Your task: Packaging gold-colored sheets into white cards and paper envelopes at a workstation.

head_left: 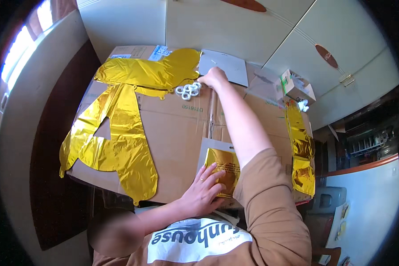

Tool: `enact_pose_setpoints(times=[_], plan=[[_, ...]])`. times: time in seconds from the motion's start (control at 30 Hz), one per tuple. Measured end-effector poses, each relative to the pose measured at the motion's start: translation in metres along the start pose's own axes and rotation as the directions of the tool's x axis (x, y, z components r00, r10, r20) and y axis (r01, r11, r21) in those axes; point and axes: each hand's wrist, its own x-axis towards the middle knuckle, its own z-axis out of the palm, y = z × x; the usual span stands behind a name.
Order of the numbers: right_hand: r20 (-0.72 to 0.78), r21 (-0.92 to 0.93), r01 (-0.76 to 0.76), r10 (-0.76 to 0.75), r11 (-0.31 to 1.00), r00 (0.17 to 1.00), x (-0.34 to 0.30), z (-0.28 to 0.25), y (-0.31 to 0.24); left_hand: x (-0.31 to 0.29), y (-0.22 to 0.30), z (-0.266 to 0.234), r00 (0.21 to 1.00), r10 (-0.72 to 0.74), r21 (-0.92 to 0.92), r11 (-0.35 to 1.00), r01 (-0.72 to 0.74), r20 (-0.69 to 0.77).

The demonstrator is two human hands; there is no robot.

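Note:
My left hand [204, 188] lies with its fingers spread on a folded gold foil balloon [228, 170] in a clear packet, at the near edge of the cardboard. Stretched to the far side, my right hand [215, 79] has its fingers pinched together next to a cluster of small white rolls [188, 91]. What is between those fingertips, if anything, is too small to tell. They are close to the edge of a flat gold foil balloon [150, 71]. A gold letter-A foil balloon [128, 137] lies flat on the left.
Flattened cardboard [177, 142] covers the work surface. A grey-white sheet [230, 66] lies at the back, beyond my right hand. On the right are a tissue box [295, 86], a crumpled tissue [303, 105] and a creased gold foil strip [302, 155]. Pale cabinets [221, 26] stand behind.

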Motion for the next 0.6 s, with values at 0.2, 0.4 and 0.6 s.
enact_pose_setpoints(times=[0.2,0.4,0.6], plan=[[-0.129,0.022,-0.082,0.084,0.996,0.988,0.009,0.001,0.013,0.002,0.002,0.001,1.000,0.013,0.000,1.000,-0.013,0.004],[0.119,0.720,-0.020,-0.095,0.694,0.988,-0.094,-0.095,0.076,0.002,0.002,0.002,0.995,0.082,0.045,0.996,-0.080,-0.053],[-0.132,0.764,0.229,-0.201,0.603,0.971,-0.333,-0.135,0.129,0.000,0.003,0.012,0.979,0.176,0.107,0.980,-0.165,-0.105]])
